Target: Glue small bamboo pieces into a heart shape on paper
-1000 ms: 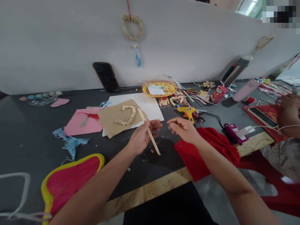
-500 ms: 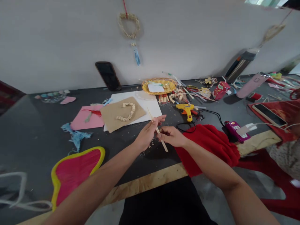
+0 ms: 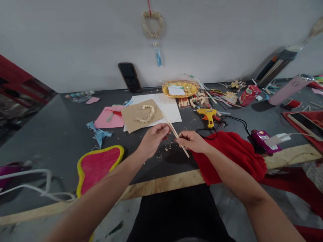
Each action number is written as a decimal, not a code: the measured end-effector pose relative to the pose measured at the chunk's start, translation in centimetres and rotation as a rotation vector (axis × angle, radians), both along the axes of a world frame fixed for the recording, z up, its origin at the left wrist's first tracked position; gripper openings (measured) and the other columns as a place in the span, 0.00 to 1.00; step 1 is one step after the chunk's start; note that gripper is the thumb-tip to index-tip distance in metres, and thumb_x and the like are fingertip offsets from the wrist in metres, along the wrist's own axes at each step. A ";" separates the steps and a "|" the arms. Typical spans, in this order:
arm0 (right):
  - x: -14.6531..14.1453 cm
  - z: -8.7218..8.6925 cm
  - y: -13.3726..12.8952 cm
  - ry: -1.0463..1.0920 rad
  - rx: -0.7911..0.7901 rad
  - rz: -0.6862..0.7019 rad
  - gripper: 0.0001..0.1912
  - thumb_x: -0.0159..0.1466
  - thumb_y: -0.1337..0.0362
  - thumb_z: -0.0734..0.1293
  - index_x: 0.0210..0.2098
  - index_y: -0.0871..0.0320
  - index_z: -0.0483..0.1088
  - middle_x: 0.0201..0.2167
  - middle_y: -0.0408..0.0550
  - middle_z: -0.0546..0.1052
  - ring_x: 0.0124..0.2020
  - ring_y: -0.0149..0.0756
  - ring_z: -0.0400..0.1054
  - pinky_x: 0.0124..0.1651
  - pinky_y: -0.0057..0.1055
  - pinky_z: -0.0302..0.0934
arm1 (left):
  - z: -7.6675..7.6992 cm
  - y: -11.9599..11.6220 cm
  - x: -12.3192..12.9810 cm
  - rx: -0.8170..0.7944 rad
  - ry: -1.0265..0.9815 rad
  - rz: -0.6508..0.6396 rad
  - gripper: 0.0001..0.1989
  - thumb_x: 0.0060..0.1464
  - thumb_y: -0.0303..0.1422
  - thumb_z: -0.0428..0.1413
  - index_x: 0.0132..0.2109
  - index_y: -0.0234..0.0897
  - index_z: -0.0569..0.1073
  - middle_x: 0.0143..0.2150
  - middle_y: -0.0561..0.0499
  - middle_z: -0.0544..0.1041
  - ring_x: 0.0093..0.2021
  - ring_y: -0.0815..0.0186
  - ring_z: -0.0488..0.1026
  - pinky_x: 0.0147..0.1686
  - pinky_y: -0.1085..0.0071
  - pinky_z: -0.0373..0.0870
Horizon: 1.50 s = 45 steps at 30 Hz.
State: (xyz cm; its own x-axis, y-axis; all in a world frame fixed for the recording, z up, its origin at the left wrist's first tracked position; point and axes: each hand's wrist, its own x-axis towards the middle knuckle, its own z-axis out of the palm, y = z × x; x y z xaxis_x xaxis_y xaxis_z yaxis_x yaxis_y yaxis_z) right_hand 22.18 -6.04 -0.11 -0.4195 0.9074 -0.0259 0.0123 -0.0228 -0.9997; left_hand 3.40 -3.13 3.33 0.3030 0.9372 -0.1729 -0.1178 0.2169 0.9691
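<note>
The right hand [image 3: 191,141] pinches 2 pale wooden sticks [image 3: 185,150] partway along their length; they slant from upper left to lower right above the dark table [image 3: 156,172]. The left hand [image 3: 153,138] is half curled just beside their upper part, thumb and forefinger close together; whether it touches them is hard to tell.

Small pale crumbs [image 3: 167,149] lie scattered on the table below the hands. Beyond the left hand, a curved chain of pale pieces [image 3: 152,113] rests on a brown sheet [image 3: 130,119], which overlaps white paper [image 3: 174,111]. Near the right hand, a red cloth [image 3: 234,154] spills over the table's edge, with a yellow glue gun [image 3: 209,116] behind it. Farther back are a yellow basket [image 3: 165,91] and a dark phone [image 3: 130,77] leaning on the wall [image 3: 88,43], where a heart-shaped ring [image 3: 160,24] hangs.
</note>
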 end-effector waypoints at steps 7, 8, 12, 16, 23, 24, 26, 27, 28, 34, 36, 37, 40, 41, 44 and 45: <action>0.2 0.0 0.0 -0.013 -0.010 -0.018 0.22 0.60 0.43 0.65 0.34 0.58 0.68 0.19 0.37 0.70 0.15 0.22 0.56 0.18 0.21 0.51 | 0.6 -0.4 0.0 -0.056 -0.050 0.073 0.15 0.46 0.40 0.65 0.30 0.34 0.70 0.31 0.49 0.76 0.30 0.67 0.74 0.33 0.70 0.73; 0.3 0.0 0.1 -0.025 0.008 -0.069 0.22 0.61 0.43 0.63 0.36 0.58 0.68 0.19 0.37 0.70 0.15 0.23 0.55 0.18 0.21 0.50 | 0.9 -0.3 -0.3 -0.076 -0.070 0.109 0.13 0.48 0.38 0.63 0.31 0.34 0.69 0.31 0.49 0.77 0.30 0.66 0.75 0.33 0.68 0.74; 0.7 0.0 0.4 -0.116 0.106 -0.156 0.21 0.64 0.47 0.60 0.40 0.60 0.71 0.17 0.36 0.68 0.16 0.23 0.53 0.21 0.22 0.49 | 1.5 -0.1 -2.0 -0.130 -0.113 0.233 0.05 0.55 0.30 0.56 0.34 0.35 0.67 0.26 0.52 0.75 0.25 0.69 0.73 0.28 0.70 0.74; 0.8 0.1 0.4 -0.124 0.148 -0.139 0.21 0.65 0.48 0.60 0.41 0.60 0.72 0.17 0.37 0.67 0.17 0.24 0.54 0.22 0.23 0.49 | 1.0 -0.6 -2.8 -0.150 -0.082 0.202 0.04 0.53 0.29 0.57 0.36 0.34 0.69 0.24 0.55 0.71 0.19 0.73 0.66 0.18 0.77 0.67; 0.8 -0.2 0.5 -0.104 0.101 -0.201 0.21 0.64 0.48 0.61 0.41 0.59 0.72 0.16 0.36 0.67 0.15 0.24 0.52 0.20 0.23 0.48 | 0.2 -1.2 -2.0 -0.135 -0.002 0.064 0.13 0.47 0.37 0.63 0.35 0.34 0.70 0.25 0.53 0.74 0.19 0.73 0.67 0.17 0.76 0.67; 0.8 -0.2 0.6 -0.092 0.082 -0.223 0.21 0.63 0.48 0.62 0.41 0.59 0.72 0.17 0.36 0.68 0.15 0.23 0.51 0.20 0.23 0.47 | 0.2 -1.2 -1.9 -0.137 0.001 0.065 0.14 0.47 0.38 0.64 0.35 0.34 0.70 0.25 0.53 0.73 0.18 0.73 0.67 0.17 0.76 0.67; 0.8 -0.3 0.8 -0.051 0.046 -0.273 0.21 0.62 0.47 0.64 0.41 0.58 0.72 0.17 0.36 0.68 0.14 0.23 0.51 0.19 0.23 0.46 | 0.1 -1.1 -1.8 -0.147 0.008 0.075 0.15 0.46 0.38 0.65 0.33 0.34 0.69 0.24 0.54 0.73 0.18 0.74 0.66 0.18 0.76 0.66; 0.9 -0.3 0.8 -0.024 0.030 -0.296 0.20 0.61 0.47 0.65 0.40 0.58 0.72 0.17 0.36 0.68 0.14 0.23 0.51 0.18 0.23 0.46 | 0.0 -1.0 -1.7 -0.153 0.013 0.081 0.16 0.46 0.39 0.65 0.33 0.35 0.68 0.24 0.54 0.73 0.18 0.74 0.66 0.18 0.76 0.67; 0.9 -0.3 0.9 0.004 0.017 -0.315 0.20 0.60 0.47 0.66 0.39 0.58 0.72 0.17 0.36 0.68 0.14 0.23 0.51 0.18 0.23 0.46 | -0.1 -0.8 -1.6 -0.160 0.020 0.086 0.16 0.46 0.39 0.65 0.32 0.35 0.68 0.24 0.53 0.74 0.19 0.73 0.67 0.20 0.76 0.68; 1.0 -0.3 0.9 0.044 0.017 -0.360 0.19 0.59 0.46 0.68 0.37 0.56 0.69 0.17 0.36 0.69 0.13 0.23 0.52 0.16 0.22 0.47 | -1.0 0.8 0.2 -0.111 -0.015 0.109 0.15 0.48 0.39 0.64 0.32 0.35 0.68 0.27 0.50 0.78 0.21 0.75 0.66 0.22 0.79 0.63; 1.0 -0.3 0.9 0.028 0.028 -0.362 0.20 0.60 0.45 0.67 0.37 0.56 0.68 0.17 0.36 0.69 0.13 0.23 0.51 0.16 0.22 0.46 | -1.2 1.5 1.1 -0.083 -0.041 0.109 0.14 0.49 0.38 0.64 0.31 0.35 0.68 0.27 0.50 0.78 0.19 0.77 0.62 0.20 0.79 0.61; 1.0 -0.3 0.9 0.011 0.040 -0.364 0.20 0.60 0.45 0.66 0.37 0.56 0.68 0.17 0.37 0.68 0.14 0.23 0.51 0.17 0.23 0.46 | -1.4 1.9 1.5 -0.087 -0.046 0.110 0.13 0.50 0.38 0.63 0.31 0.35 0.68 0.27 0.50 0.77 0.19 0.76 0.62 0.19 0.79 0.61; 1.1 -0.3 0.9 -0.062 0.107 -0.390 0.21 0.61 0.44 0.65 0.36 0.57 0.69 0.17 0.37 0.68 0.15 0.23 0.52 0.18 0.23 0.46 | -1.9 2.7 2.5 -0.124 -0.041 0.109 0.12 0.52 0.36 0.62 0.31 0.34 0.69 0.29 0.50 0.76 0.22 0.74 0.67 0.20 0.78 0.64; 1.2 -0.3 0.9 -0.083 0.129 -0.401 0.21 0.62 0.44 0.64 0.36 0.57 0.69 0.17 0.37 0.68 0.15 0.24 0.52 0.18 0.23 0.46 | -2.1 2.9 2.7 -0.134 -0.034 0.101 0.11 0.52 0.36 0.62 0.31 0.33 0.69 0.29 0.50 0.76 0.23 0.74 0.68 0.21 0.78 0.65; 1.2 -0.2 0.9 -0.125 0.164 -0.416 0.21 0.62 0.44 0.63 0.37 0.57 0.69 0.18 0.37 0.68 0.16 0.24 0.53 0.19 0.24 0.48 | -2.5 3.4 3.2 -0.150 -0.014 0.057 0.11 0.52 0.34 0.63 0.31 0.31 0.70 0.28 0.49 0.75 0.24 0.73 0.70 0.22 0.77 0.68; 1.2 -0.1 0.9 -0.137 0.167 -0.414 0.22 0.62 0.44 0.63 0.36 0.57 0.69 0.18 0.37 0.68 0.16 0.24 0.53 0.20 0.24 0.48 | -2.6 3.5 3.3 -0.154 -0.009 0.044 0.11 0.51 0.33 0.63 0.31 0.31 0.70 0.28 0.49 0.74 0.25 0.72 0.71 0.23 0.76 0.69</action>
State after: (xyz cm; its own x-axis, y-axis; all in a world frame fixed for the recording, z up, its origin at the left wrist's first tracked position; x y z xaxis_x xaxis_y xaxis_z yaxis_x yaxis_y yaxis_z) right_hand 23.42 -5.12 -0.26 -0.0239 0.9942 0.1046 0.1678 0.1072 -0.9800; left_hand 6.70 0.41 0.77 0.2647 0.9121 -0.3131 -0.1393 0.3574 0.9235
